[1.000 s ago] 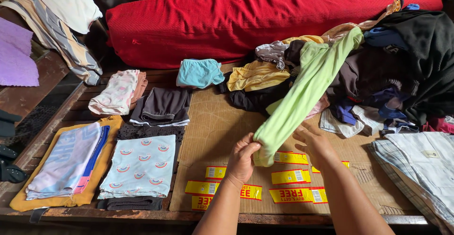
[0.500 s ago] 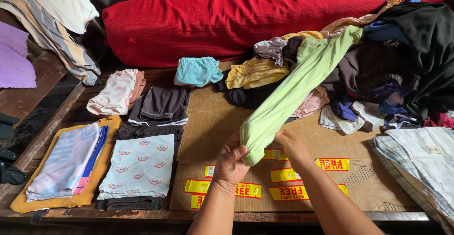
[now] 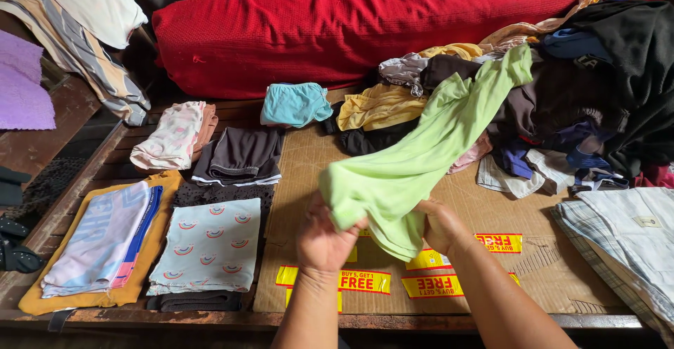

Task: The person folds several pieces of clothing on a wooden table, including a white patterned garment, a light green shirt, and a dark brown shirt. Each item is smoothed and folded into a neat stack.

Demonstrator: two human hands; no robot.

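A light green garment [image 3: 421,156] stretches from the heap of unfolded clothes [image 3: 562,89] at the right down to my hands. My left hand [image 3: 321,238] grips its near end on the left. My right hand [image 3: 441,226] grips the same end on the right, and the cloth hangs bunched between them above a flattened cardboard sheet [image 3: 309,173] with yellow and red labels.
Folded clothes lie in stacks on the left: a pale blue printed piece [image 3: 209,247], a striped piece on a mustard cloth [image 3: 98,244], a dark folded item [image 3: 242,154], a pink one [image 3: 172,137]. A red bolster [image 3: 337,26] runs along the back. A pale checked fabric [image 3: 632,244] lies at the right.
Both hands have pulled the green garment's end toward me and to the left. My right hand went from open beside it to gripping it, and the cloth has spread wider between the hands.
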